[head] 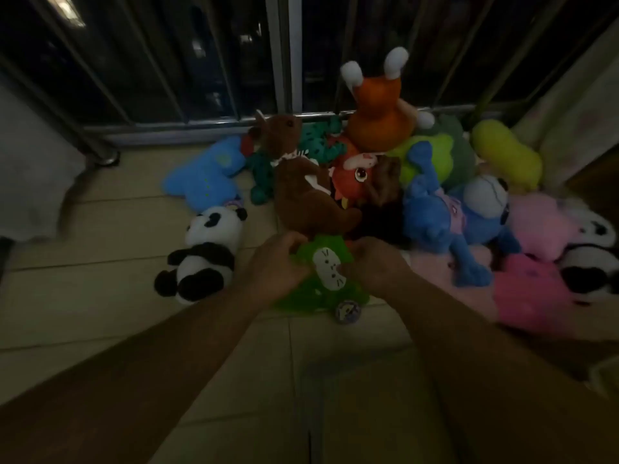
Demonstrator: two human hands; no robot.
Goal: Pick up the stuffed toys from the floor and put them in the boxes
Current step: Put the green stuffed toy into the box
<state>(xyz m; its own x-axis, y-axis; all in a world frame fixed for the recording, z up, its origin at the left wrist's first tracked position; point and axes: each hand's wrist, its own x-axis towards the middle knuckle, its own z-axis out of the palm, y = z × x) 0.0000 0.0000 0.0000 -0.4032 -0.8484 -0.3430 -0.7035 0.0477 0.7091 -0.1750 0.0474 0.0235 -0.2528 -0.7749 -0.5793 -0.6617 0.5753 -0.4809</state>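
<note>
A pile of stuffed toys lies on the tiled floor against a railing. My left hand (279, 262) and my right hand (375, 262) both grip a green plush (321, 283) with a white face patch, at the near edge of the pile. A brown plush (311, 195) lies just behind it. A panda (204, 252) lies to the left, a blue plush (442, 222) to the right. An orange toy with white paws (378, 115) stands at the back. No box is in view.
A metal railing (284, 61) with dark glass closes the back. A light blue cushion toy (204, 175) lies at back left, pink plushes (536, 289) and a second panda (589, 262) at right. A pale wall (569, 105) rises at right. A white cloth (30, 169) hangs at left.
</note>
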